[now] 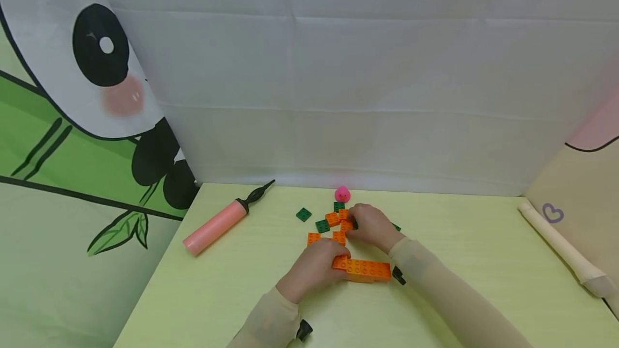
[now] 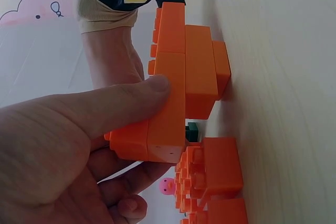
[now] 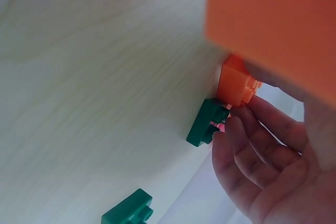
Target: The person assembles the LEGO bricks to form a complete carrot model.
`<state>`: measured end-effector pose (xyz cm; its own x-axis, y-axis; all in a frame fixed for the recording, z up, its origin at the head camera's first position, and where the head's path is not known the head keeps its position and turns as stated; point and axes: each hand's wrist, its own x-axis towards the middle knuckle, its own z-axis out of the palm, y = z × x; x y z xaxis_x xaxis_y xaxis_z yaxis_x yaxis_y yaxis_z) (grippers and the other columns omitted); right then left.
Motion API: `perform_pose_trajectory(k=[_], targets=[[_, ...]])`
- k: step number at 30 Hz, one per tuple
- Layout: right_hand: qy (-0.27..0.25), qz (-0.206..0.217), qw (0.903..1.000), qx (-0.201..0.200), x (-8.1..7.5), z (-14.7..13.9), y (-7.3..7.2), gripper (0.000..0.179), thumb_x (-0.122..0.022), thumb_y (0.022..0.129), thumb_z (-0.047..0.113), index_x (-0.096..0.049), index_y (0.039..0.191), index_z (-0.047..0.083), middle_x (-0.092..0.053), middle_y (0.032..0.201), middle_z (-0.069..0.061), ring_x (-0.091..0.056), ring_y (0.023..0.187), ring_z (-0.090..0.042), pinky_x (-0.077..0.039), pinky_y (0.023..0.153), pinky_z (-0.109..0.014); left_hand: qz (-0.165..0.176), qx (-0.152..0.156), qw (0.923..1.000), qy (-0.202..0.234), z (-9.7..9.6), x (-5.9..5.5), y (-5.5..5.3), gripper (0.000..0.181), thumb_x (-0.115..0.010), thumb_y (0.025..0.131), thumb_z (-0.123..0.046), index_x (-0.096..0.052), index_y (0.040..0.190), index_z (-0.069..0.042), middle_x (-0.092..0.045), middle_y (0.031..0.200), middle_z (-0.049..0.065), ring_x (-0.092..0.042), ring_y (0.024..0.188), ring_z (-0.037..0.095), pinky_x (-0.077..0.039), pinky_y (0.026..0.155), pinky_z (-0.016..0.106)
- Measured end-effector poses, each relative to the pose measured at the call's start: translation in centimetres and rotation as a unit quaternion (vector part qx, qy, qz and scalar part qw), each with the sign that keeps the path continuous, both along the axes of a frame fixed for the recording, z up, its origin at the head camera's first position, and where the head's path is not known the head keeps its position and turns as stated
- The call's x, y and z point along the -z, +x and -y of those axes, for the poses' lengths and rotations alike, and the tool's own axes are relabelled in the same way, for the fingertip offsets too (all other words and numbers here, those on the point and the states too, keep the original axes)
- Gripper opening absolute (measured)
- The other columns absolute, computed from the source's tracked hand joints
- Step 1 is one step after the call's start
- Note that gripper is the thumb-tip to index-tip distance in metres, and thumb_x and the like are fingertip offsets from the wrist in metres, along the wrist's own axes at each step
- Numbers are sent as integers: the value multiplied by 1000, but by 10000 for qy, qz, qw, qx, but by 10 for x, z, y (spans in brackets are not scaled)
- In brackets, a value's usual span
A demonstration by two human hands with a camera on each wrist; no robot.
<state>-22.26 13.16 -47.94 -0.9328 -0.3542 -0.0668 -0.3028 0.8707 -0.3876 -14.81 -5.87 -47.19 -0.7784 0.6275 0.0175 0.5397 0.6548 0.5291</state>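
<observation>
My left hand [image 1: 319, 265] grips one end of a joined block of orange toy bricks [image 1: 368, 270], held above the table. In the left wrist view, the thumb presses against the side of this stepped assembly [image 2: 173, 93] and the fingers curl behind it. Farther back, my right hand [image 1: 372, 225] reaches into the group of loose bricks. Its thumb and a finger pinch an orange brick [image 3: 234, 81] that sits low at the table, beside a green brick [image 3: 202, 123]. The held assembly hides part of the right hand in the right wrist view.
Loose orange bricks [image 1: 332, 219] and several green bricks [image 1: 303, 214] lie around the hands. A pink ball-shaped toy [image 1: 342, 194] stands at the back by the white curtain. To the left lies a pink hand pump [image 1: 217, 225] with a black nozzle.
</observation>
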Motion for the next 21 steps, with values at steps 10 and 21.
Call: perform_pose_trajectory(k=[10,21], targets=[[47,-25,10000,11,2,6,11,33,-88,86,20,-76,112,4,-64,94,-2,-58,83,-19,-56,86,-36,25,99,9999,-11,6,0,5,26,-90,84,-29,-78,104,-16,-67,89,-16,-55,82,9,-49,84,28],[-381,-164,9986,340,7,5,35,38,-89,84,25,-75,113,6,-62,97,2,-56,85,-17,-55,86,-35,70,215,9997,-60,18,2,16,28,-90,84,-30,-79,107,-17,-69,92,-16,-57,85,9,-51,86,29]])
